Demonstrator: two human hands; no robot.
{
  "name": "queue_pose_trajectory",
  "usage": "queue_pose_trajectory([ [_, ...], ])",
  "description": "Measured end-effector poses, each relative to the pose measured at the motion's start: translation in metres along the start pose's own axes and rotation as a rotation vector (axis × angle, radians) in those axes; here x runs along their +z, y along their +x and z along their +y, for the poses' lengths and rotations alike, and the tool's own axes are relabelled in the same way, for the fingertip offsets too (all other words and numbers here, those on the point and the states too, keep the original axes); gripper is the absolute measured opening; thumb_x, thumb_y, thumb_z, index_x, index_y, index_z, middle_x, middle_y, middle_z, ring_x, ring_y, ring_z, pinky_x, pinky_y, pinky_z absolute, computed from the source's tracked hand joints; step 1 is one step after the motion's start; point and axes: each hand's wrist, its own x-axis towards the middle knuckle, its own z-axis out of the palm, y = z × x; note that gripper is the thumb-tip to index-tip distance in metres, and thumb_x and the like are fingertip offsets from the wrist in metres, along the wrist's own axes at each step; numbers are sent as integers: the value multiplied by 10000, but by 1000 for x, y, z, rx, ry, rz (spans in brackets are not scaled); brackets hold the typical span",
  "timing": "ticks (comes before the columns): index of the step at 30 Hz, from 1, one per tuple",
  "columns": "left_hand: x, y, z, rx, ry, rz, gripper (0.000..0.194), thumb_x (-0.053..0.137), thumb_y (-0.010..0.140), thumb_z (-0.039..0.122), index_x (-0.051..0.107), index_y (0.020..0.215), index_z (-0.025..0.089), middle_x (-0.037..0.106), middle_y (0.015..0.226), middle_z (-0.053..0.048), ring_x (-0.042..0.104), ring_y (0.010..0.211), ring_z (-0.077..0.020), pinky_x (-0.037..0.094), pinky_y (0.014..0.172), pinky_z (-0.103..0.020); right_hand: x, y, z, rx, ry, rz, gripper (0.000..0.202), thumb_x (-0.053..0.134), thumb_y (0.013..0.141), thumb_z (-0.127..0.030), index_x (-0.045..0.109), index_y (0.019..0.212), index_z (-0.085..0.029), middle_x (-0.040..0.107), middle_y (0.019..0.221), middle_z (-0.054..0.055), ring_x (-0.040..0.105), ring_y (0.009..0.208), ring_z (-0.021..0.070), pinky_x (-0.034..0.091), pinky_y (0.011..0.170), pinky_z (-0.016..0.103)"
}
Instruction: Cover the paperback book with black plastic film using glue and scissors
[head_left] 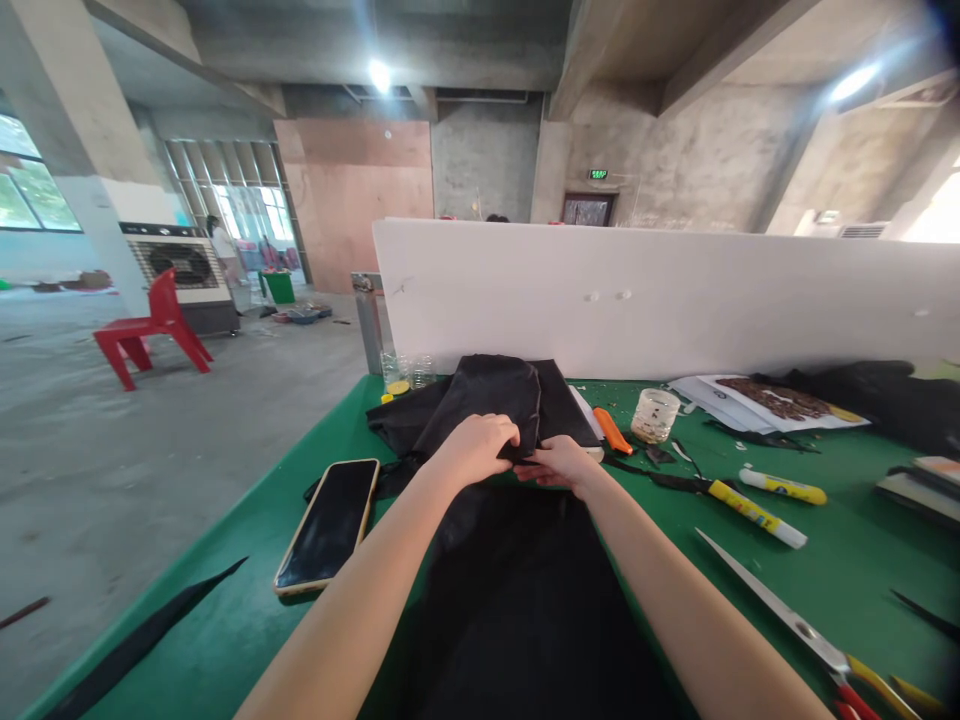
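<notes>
Two-handed hold on black cloth (pixel 484 385)

The black cloth lies heaped toward the far side of the green table (pixel 225 650), just in front of the white partition (pixel 660 300). The left hand (pixel 480 448) curls over its near edge, fingertips closed on the fabric; the right hand (pixel 556 466) pinches just beside it, likely so both can steady one short stretch. The phone (pixel 328 528) lies flat to the left, seemingly set aside to leave the middle free for the fabric. Scissors (pixel 780 607), yellow-and-white tubes (pixel 757 514) and an orange tool (pixel 613 431) lie on the right, perhaps for easy reach.
</notes>
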Motion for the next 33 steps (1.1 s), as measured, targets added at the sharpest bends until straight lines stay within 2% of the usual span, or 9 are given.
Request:
queue_pose_trajectory([
  [3, 7, 0, 0, 15, 9, -42, 272, 705, 708, 294, 590, 936, 203, 614, 951, -15, 597, 858, -185, 414, 702, -275, -12, -3, -2, 16, -38, -95, 354, 739, 675, -389, 573, 828, -117, 682, 938, 142, 673, 816, 201, 512, 592, 200],
  [8, 7, 0, 6, 12, 14, -39, 292, 662, 757, 376, 570, 977, 210, 593, 971, -13, 589, 847, -175, 412, 669, -262, -26, -7, -6, 25, -48, -186, 204, 677, 715, -285, 594, 795, -117, 681, 950, 140, 663, 872, 222, 542, 684, 264],
  [14, 5, 4, 15, 15, 30, -3, 112, 551, 839, 198, 560, 950, 210, 600, 938, 6, 583, 800, -147, 404, 677, -254, -28, -7, -6, -15, -17, -209, 115, 590, 763, -241, 589, 776, -127, 684, 944, 133, 659, 893, 202, 526, 794, 295],
  [18, 10, 5, 16, 46, 32, -22, 76, 559, 837, 192, 584, 909, 194, 610, 905, -6, 594, 805, -158, 414, 711, -263, -27, -10, -7, -31, 9, -234, 116, 581, 761, -232, 606, 796, -124, 681, 965, 126, 659, 895, 202, 521, 820, 303],
  [20, 13, 4, 16, 56, 18, -34, 78, 566, 839, 201, 593, 911, 190, 614, 897, -13, 602, 812, -162, 420, 713, -259, -27, -11, -9, -20, 28, -241, 143, 579, 764, -254, 605, 791, -116, 682, 948, 134, 660, 889, 209, 521, 824, 312],
  [24, 14, 4, 20, 41, -40, -38, 90, 590, 833, 241, 612, 910, 201, 630, 885, -8, 615, 832, -159, 425, 712, -241, -25, -12, -10, 9, 59, -226, 325, 574, 793, -420, 613, 832, -99, 684, 909, 151, 666, 861, 216, 528, 808, 316],
  [28, 4, 6, 32, -71, -100, 24, 107, 589, 829, 322, 624, 822, 221, 630, 830, 14, 605, 781, -143, 407, 674, -231, -24, -9, -9, -7, 63, -176, 311, 660, 752, -383, 632, 867, -95, 686, 895, 148, 667, 857, 215, 533, 779, 290],
  [31, -9, 1, 32, -285, -114, 150, 244, 470, 880, 378, 600, 764, 208, 616, 797, -10, 582, 761, -160, 384, 660, -255, -27, -8, -10, -24, 90, -142, 269, 665, 762, -335, 627, 887, -100, 683, 927, 148, 668, 844, 207, 535, 751, 282],
  [33, -18, -10, 22, -471, -130, 235, 291, 389, 901, 387, 585, 790, 202, 618, 798, -34, 581, 774, -181, 379, 670, -274, -29, -10, -11, -30, 122, -108, 275, 665, 766, -336, 609, 905, -105, 681, 944, 147, 672, 818, 198, 537, 727, 278],
])
